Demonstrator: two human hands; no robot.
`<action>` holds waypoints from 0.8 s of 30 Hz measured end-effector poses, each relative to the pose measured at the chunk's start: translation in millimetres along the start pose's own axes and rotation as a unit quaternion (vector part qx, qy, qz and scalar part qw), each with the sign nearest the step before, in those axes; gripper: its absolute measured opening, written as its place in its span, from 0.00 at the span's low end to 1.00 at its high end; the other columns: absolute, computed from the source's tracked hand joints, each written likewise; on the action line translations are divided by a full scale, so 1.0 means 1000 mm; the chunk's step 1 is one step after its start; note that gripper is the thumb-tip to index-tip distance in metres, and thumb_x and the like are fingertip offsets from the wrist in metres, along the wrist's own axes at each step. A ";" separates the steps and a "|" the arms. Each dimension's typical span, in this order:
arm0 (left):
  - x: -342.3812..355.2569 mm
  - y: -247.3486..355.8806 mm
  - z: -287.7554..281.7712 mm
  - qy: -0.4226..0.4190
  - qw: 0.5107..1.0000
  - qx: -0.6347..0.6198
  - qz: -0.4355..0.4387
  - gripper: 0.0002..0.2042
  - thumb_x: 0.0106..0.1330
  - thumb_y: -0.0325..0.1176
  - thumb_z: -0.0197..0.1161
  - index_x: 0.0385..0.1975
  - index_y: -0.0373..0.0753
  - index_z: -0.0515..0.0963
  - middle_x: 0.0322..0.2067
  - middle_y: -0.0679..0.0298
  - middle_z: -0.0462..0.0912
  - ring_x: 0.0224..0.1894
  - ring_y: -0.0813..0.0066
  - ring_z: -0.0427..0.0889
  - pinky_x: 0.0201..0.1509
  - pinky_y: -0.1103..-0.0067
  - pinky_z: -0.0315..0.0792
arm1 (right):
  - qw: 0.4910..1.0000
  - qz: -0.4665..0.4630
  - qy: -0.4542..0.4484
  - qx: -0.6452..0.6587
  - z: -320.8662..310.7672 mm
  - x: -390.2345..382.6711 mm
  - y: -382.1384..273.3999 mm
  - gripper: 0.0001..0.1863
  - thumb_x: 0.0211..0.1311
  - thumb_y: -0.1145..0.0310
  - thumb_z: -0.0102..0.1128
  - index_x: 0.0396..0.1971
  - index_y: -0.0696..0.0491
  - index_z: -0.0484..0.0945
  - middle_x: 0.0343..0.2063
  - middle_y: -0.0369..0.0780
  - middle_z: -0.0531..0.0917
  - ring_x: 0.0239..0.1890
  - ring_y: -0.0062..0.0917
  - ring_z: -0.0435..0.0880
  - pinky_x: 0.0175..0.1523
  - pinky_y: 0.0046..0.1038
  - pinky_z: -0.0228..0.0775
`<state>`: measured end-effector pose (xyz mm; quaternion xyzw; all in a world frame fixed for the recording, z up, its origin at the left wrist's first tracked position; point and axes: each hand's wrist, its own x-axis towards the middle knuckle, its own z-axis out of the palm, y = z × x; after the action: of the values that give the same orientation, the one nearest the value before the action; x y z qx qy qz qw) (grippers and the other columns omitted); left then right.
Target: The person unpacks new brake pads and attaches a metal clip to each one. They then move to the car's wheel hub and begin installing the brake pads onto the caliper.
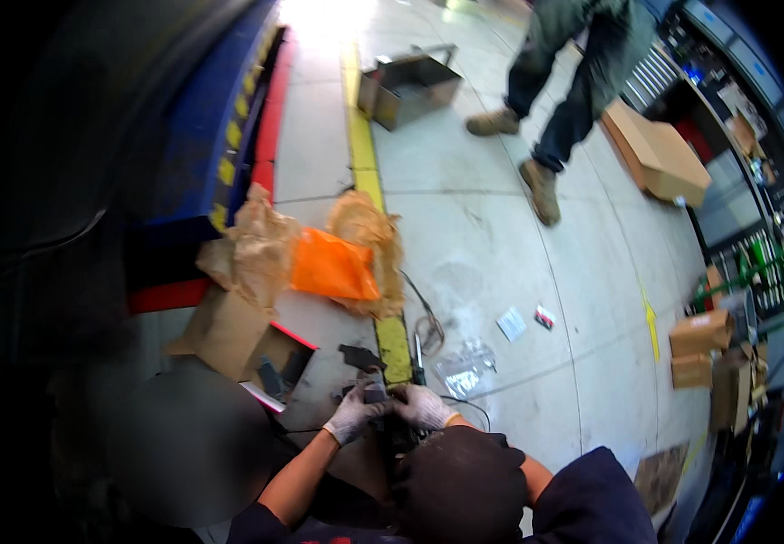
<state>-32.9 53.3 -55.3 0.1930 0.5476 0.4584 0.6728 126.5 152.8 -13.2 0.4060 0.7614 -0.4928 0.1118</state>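
Over pale tiles (501,258), a dark part (375,395) is best steadied between left hand (351,415) and right hand (424,407), fingers partly curled, firm hold unconfirmed.

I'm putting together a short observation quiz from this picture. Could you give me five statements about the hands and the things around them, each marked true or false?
1. The left hand and the right hand both wear pale gloves. True.
2. The orange item is inside the open bin near the top edge. False: the orange item lies amid crumpled brown paper.
3. An open cardboard box is to the left of the hands. True.
4. The standing person wears bright white shoes. False: the boots are brown.
5. A clear plastic bag lies on the floor to the right of the yellow line. True.
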 end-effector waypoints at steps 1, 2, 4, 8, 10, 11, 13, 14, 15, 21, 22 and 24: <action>-0.013 0.013 0.001 -0.022 0.999 -0.031 -0.022 0.32 0.56 0.31 0.74 0.59 0.34 0.66 0.43 0.63 0.81 0.42 0.76 0.80 0.46 0.77 0.76 | 1.000 -0.021 0.011 0.014 0.003 -0.006 -0.008 0.23 0.60 0.55 0.56 0.47 0.59 0.78 0.40 0.56 0.82 0.47 0.49 0.80 0.51 0.42 0.71; -0.022 0.018 0.000 -0.024 0.999 -0.014 -0.043 0.32 0.56 0.30 0.74 0.59 0.34 0.65 0.43 0.62 0.81 0.44 0.76 0.79 0.47 0.77 0.76 | 0.999 -0.026 -0.020 0.018 0.001 -0.012 -0.014 0.22 0.62 0.57 0.55 0.47 0.60 0.77 0.40 0.56 0.82 0.48 0.48 0.80 0.52 0.41 0.70; -0.022 -0.020 -0.025 -0.037 0.999 -0.014 -0.001 0.31 0.57 0.27 0.71 0.60 0.34 0.65 0.44 0.61 0.81 0.44 0.73 0.80 0.50 0.76 0.76 | 0.986 -0.053 -0.129 0.088 -0.005 -0.018 -0.020 0.22 0.64 0.59 0.54 0.52 0.59 0.75 0.47 0.53 0.80 0.53 0.41 0.79 0.55 0.33 0.69; -0.036 -0.049 -0.044 -0.042 0.965 0.135 0.220 0.28 0.59 0.24 0.67 0.60 0.35 0.65 0.48 0.57 0.79 0.47 0.68 0.81 0.53 0.75 0.75 | 0.890 -0.098 -0.248 0.369 -0.041 -0.021 -0.009 0.27 0.65 0.56 0.58 0.58 0.56 0.71 0.56 0.50 0.75 0.63 0.34 0.69 0.64 0.27 0.63; -0.049 -0.056 -0.049 0.022 0.948 0.149 0.279 0.25 0.58 0.26 0.67 0.56 0.36 0.69 0.49 0.59 0.79 0.47 0.69 0.81 0.52 0.76 0.75 | 0.907 -0.202 -0.262 0.261 -0.055 0.005 -0.002 0.28 0.63 0.54 0.60 0.59 0.55 0.71 0.56 0.50 0.75 0.64 0.35 0.69 0.65 0.28 0.63; -0.057 -0.047 -0.038 0.042 0.972 0.049 0.227 0.22 0.57 0.26 0.68 0.53 0.37 0.72 0.48 0.60 0.79 0.46 0.70 0.81 0.50 0.76 0.76 | 0.927 -0.257 -0.215 0.167 -0.062 0.021 0.009 0.29 0.62 0.53 0.61 0.58 0.55 0.72 0.54 0.51 0.76 0.63 0.37 0.70 0.64 0.29 0.64; -0.069 -0.037 -0.029 0.085 0.984 -0.062 0.147 0.20 0.56 0.27 0.69 0.49 0.37 0.74 0.44 0.63 0.79 0.42 0.72 0.81 0.45 0.77 0.76 | 0.976 -0.208 -0.072 0.000 -0.065 0.041 0.015 0.30 0.59 0.51 0.63 0.56 0.56 0.73 0.52 0.53 0.78 0.59 0.40 0.74 0.61 0.33 0.67; -0.075 -0.034 -0.032 0.102 0.985 -0.071 0.123 0.19 0.55 0.27 0.70 0.47 0.38 0.74 0.41 0.65 0.79 0.40 0.74 0.80 0.42 0.77 0.76 | 0.992 -0.099 0.032 -0.075 -0.066 0.046 0.015 0.31 0.58 0.50 0.64 0.55 0.56 0.74 0.50 0.53 0.78 0.57 0.41 0.76 0.60 0.34 0.69; -0.085 -0.035 -0.038 0.123 0.984 -0.081 0.096 0.19 0.55 0.27 0.70 0.46 0.38 0.74 0.39 0.66 0.79 0.38 0.75 0.80 0.40 0.77 0.75 | 0.980 0.010 0.135 -0.143 -0.063 0.052 0.014 0.32 0.56 0.49 0.65 0.54 0.56 0.75 0.49 0.54 0.79 0.55 0.43 0.78 0.58 0.36 0.70; -0.116 0.037 -0.052 0.175 0.966 0.111 0.155 0.28 0.52 0.33 0.75 0.51 0.35 0.70 0.32 0.65 0.81 0.30 0.77 0.81 0.28 0.80 0.74 | 0.926 -0.004 0.130 -0.354 -0.027 0.065 0.059 0.30 0.56 0.52 0.62 0.51 0.60 0.77 0.54 0.56 0.76 0.59 0.48 0.74 0.65 0.42 0.62; -0.138 0.067 -0.043 0.184 0.967 0.123 0.125 0.30 0.51 0.32 0.75 0.53 0.35 0.69 0.33 0.64 0.82 0.31 0.77 0.81 0.31 0.80 0.76 | 0.881 -0.033 0.178 -0.437 -0.015 0.058 0.055 0.29 0.56 0.55 0.60 0.52 0.61 0.76 0.56 0.57 0.74 0.62 0.49 0.70 0.67 0.44 0.59; -0.160 0.125 -0.042 0.211 0.956 0.173 0.107 0.31 0.51 0.30 0.75 0.55 0.35 0.68 0.35 0.62 0.83 0.33 0.75 0.83 0.36 0.78 0.78 | 0.886 -0.070 0.228 -0.397 0.004 0.069 0.064 0.29 0.57 0.60 0.56 0.55 0.62 0.73 0.62 0.58 0.67 0.67 0.52 0.61 0.71 0.47 0.49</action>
<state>-118.5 -25.6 115.9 0.2626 0.7242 0.4568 0.4449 128.1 196.0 -96.6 0.3745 0.9244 -0.0499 0.0525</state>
